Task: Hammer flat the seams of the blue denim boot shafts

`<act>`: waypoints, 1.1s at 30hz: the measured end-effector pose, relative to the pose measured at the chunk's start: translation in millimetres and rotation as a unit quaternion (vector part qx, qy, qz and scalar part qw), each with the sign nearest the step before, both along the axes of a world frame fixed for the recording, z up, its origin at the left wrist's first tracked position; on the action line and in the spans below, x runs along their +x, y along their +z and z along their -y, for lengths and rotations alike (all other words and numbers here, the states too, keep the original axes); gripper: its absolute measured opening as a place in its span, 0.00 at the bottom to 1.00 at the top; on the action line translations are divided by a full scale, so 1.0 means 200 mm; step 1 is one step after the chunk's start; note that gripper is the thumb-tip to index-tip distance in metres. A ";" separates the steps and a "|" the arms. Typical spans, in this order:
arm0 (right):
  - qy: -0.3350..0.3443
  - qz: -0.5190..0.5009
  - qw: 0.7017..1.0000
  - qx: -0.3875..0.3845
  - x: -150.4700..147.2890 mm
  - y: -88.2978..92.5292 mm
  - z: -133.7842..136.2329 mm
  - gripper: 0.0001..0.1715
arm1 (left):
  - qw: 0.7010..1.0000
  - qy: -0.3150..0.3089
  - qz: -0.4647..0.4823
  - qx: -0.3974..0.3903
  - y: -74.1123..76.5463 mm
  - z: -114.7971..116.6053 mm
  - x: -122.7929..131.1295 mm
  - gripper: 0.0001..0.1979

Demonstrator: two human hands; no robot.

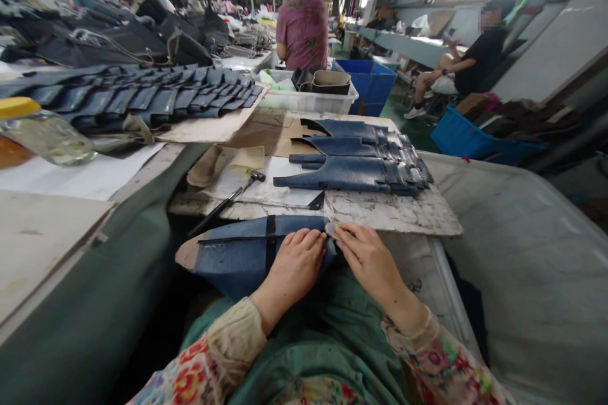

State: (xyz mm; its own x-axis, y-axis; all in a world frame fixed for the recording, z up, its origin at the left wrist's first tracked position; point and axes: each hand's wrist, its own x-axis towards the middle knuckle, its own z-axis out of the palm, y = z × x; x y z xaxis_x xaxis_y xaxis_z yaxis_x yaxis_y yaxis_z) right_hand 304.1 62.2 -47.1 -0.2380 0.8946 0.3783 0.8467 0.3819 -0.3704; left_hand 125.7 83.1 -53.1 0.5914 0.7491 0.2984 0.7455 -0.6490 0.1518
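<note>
Across my lap lies a dark blue leather piece, long and pointed, with a black strip around it and a tan tip at its left end. My left hand presses closed fingers on its right end, gripping it there. At that same end, my right hand pinches a small pale grey piece against the leather edge. Whether that piece is loose or part of the leather I cannot tell. A hammer with a black handle rests just beyond, on the bench.
Overlapping blue leather pieces lie on the worn board; more are stacked at left. A yellow-capped bottle stands left. A large pale bin is at right. One person stands ahead, another sits at right.
</note>
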 end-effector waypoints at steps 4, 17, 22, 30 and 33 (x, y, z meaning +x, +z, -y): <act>0.005 0.003 1.000 -0.002 -0.05 -0.01 0.00 0.19 | 1.000 0.021 -0.004 0.005 -0.01 0.00 -0.07 0.17; 0.064 0.052 0.996 -0.013 -0.37 -0.02 -0.04 0.18 | 0.995 0.072 -0.032 0.066 -0.01 0.03 -0.34 0.17; 0.092 0.047 0.995 -0.015 -0.48 -0.03 -0.06 0.18 | 0.989 0.117 -0.027 0.080 -0.04 0.08 -0.45 0.17; 0.116 -0.003 0.992 -0.039 -0.41 -0.02 -0.09 0.17 | 0.986 0.129 -0.011 0.103 -0.11 0.18 -0.49 0.21; 0.133 -0.015 0.989 -0.059 -0.39 0.00 -0.10 0.16 | 0.986 0.129 -0.025 0.100 -0.12 0.20 -0.48 0.21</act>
